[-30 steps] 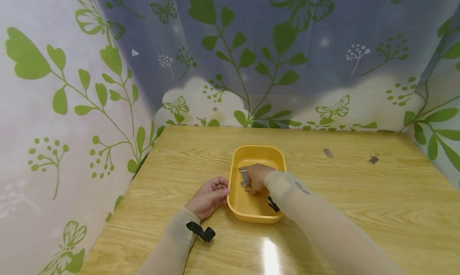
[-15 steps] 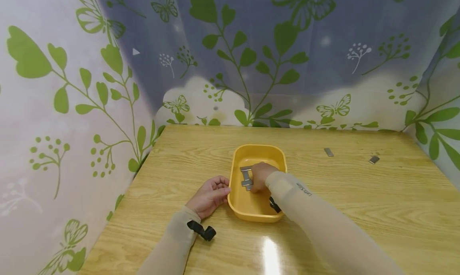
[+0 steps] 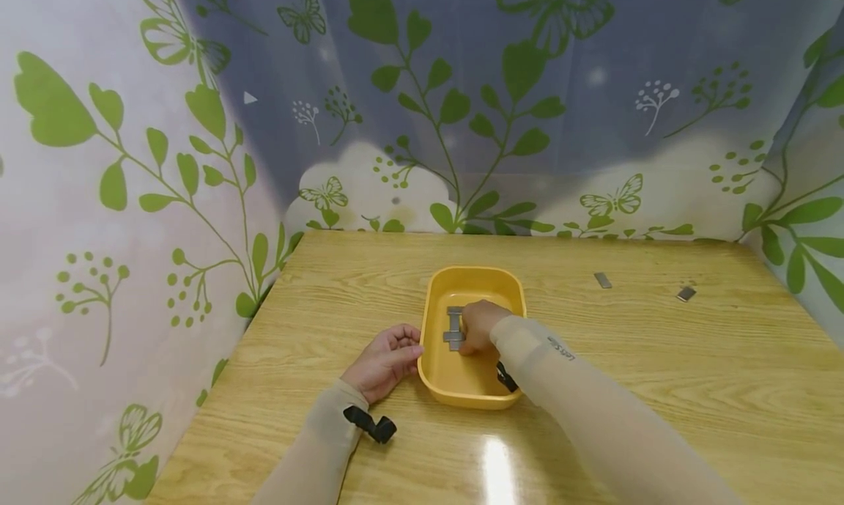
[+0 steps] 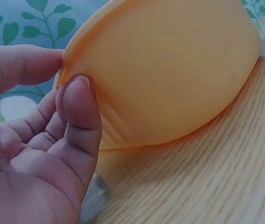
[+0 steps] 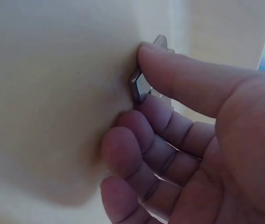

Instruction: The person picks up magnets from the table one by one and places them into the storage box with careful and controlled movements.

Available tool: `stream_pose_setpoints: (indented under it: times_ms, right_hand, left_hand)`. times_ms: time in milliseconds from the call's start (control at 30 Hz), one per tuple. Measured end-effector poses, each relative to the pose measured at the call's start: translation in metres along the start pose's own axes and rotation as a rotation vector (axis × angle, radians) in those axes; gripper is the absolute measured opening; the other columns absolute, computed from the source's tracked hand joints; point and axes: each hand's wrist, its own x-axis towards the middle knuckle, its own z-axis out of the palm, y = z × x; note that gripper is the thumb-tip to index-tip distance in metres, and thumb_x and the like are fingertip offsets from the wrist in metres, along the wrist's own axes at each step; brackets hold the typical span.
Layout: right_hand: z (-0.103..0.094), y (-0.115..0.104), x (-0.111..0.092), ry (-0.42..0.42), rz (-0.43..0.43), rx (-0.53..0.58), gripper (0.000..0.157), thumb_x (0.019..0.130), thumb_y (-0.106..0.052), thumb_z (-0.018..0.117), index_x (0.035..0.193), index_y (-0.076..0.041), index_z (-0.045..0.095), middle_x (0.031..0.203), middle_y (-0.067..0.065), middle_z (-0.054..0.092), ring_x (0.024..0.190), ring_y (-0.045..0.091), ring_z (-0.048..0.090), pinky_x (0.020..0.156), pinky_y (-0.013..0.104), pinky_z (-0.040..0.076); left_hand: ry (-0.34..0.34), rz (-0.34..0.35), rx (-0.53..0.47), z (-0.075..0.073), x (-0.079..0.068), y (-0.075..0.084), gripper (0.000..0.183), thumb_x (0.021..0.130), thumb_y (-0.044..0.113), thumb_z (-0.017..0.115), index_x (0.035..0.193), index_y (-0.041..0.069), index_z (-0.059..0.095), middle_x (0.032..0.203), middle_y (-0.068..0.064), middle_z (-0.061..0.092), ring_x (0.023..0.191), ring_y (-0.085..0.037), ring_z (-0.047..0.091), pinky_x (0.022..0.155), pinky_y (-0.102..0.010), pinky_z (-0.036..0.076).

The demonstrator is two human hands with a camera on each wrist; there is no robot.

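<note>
1. The right hand (image 3: 480, 323) reaches into a yellow-orange plastic basin (image 3: 461, 401), rectangular with rounded corners, standing on a light wood-grained table (image 3: 316, 292).
2. On the basin's floor lies a group of flat, grey, metal-looking strips (image 3: 455, 323), some set crosswise and some lengthwise, touching or overlapping. The right hand covers the group's right side, so the strips cannot be counted.
3. In the right wrist view, thumb and forefinger pinch a shiny metal piece (image 5: 142, 88) of that group; its far end is hidden behind the thumb, and the other fingers are curled below it. The basin's floor is blurred there.
4. The left hand (image 3: 382, 358), palm turned up, holds the basin's left rim with thumb and curled fingers; some fingertips are hidden behind others in the left wrist view, where the basin is cut off at the top.
5. Two small grey rectangular pieces (image 3: 603, 280) lie outside the basin, well apart from it, near the table's far right; they are too small to make out in detail.
6. Beige sleeves (image 3: 580, 388) run out of the lower edge, and the right forearm hides part of the basin's right rim.
</note>
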Motion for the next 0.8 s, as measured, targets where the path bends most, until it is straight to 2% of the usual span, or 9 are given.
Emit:
stream_pose_setpoints:
  times_ms: [100, 200, 333, 433, 500, 600, 667, 800]
  right_hand:
    - [-0.009, 0.004, -0.009, 0.007, -0.033, 0.006, 0.02, 0.081, -0.026, 0.075, 0.07, -0.013, 0.064, 0.067, -0.004, 0.056, 0.06, 0.011, 0.046, 0.053, 0.024, 0.037]
    - [-0.026, 0.009, -0.027, 0.038, -0.082, 0.033, 0.02, 0.087, -0.032, 0.07, 0.085, -0.012, 0.066, 0.081, -0.003, 0.061, 0.069, 0.013, 0.053, 0.061, 0.027, 0.044]
    - [-0.051, 0.023, -0.059, 0.155, -0.148, 0.106, 0.021, 0.091, -0.033, 0.065, 0.096, -0.012, 0.065, 0.087, 0.0, 0.062, 0.074, 0.015, 0.055, 0.068, 0.033, 0.047]
    - [-0.056, 0.041, -0.08, 0.269, -0.164, 0.164, 0.02, 0.092, -0.03, 0.065, 0.098, -0.011, 0.064, 0.083, 0.0, 0.06, 0.071, 0.016, 0.053, 0.067, 0.034, 0.046]
    - [-0.05, 0.055, -0.089, 0.327, -0.142, 0.202, 0.022, 0.093, -0.028, 0.064, 0.102, -0.008, 0.063, 0.082, 0.001, 0.059, 0.07, 0.016, 0.053, 0.066, 0.034, 0.046]
    - [-0.029, 0.071, -0.099, 0.37, -0.105, 0.25, 0.035, 0.093, -0.031, 0.063, 0.113, -0.003, 0.059, 0.087, 0.004, 0.061, 0.073, 0.016, 0.057, 0.066, 0.035, 0.049]
    - [-0.012, 0.078, -0.103, 0.371, -0.08, 0.289, 0.047, 0.094, -0.037, 0.062, 0.124, -0.002, 0.054, 0.096, 0.006, 0.064, 0.08, 0.018, 0.061, 0.069, 0.037, 0.051]
    - [0.017, 0.08, -0.109, 0.346, -0.092, 0.382, 0.07, 0.094, -0.047, 0.057, 0.144, -0.003, 0.037, 0.116, 0.015, 0.062, 0.096, 0.024, 0.063, 0.082, 0.043, 0.052]
  left_hand:
    - [-0.01, 0.002, -0.004, 0.003, 0.002, -0.001, 0.021, 0.092, 0.001, 0.06, 0.109, -0.003, 0.048, 0.09, -0.007, 0.056, 0.076, -0.014, 0.057, 0.066, -0.026, 0.05]
    - [-0.024, 0.001, -0.003, 0.005, 0.004, -0.002, 0.02, 0.093, 0.002, 0.06, 0.109, -0.003, 0.049, 0.09, -0.007, 0.057, 0.076, -0.014, 0.057, 0.067, -0.026, 0.05]
    - [-0.032, -0.006, 0.005, 0.007, 0.008, -0.002, 0.02, 0.093, 0.004, 0.06, 0.109, -0.003, 0.049, 0.091, -0.008, 0.058, 0.077, -0.015, 0.058, 0.068, -0.027, 0.05]
    - [-0.029, -0.007, 0.007, 0.006, 0.009, -0.002, 0.024, 0.094, 0.005, 0.06, 0.113, -0.005, 0.048, 0.094, -0.009, 0.058, 0.079, -0.017, 0.059, 0.068, -0.028, 0.05]
    - [-0.015, -0.009, 0.004, 0.005, 0.009, -0.002, 0.03, 0.094, 0.006, 0.06, 0.117, -0.007, 0.047, 0.096, -0.011, 0.059, 0.08, -0.018, 0.059, 0.069, -0.028, 0.051]
    - [0.023, -0.01, 0.02, 0.004, 0.007, 0.0, 0.041, 0.094, 0.007, 0.061, 0.127, -0.007, 0.042, 0.102, -0.012, 0.058, 0.083, -0.019, 0.059, 0.071, -0.029, 0.051]
    - [0.067, -0.002, 0.046, 0.005, 0.005, 0.003, 0.048, 0.094, 0.008, 0.061, 0.135, -0.004, 0.039, 0.109, -0.013, 0.056, 0.089, -0.019, 0.059, 0.076, -0.031, 0.051]
    - [0.173, 0.03, 0.153, 0.008, 0.002, 0.013, 0.062, 0.094, 0.012, 0.061, 0.147, 0.003, 0.029, 0.131, -0.017, 0.049, 0.109, -0.024, 0.056, 0.091, -0.037, 0.048]
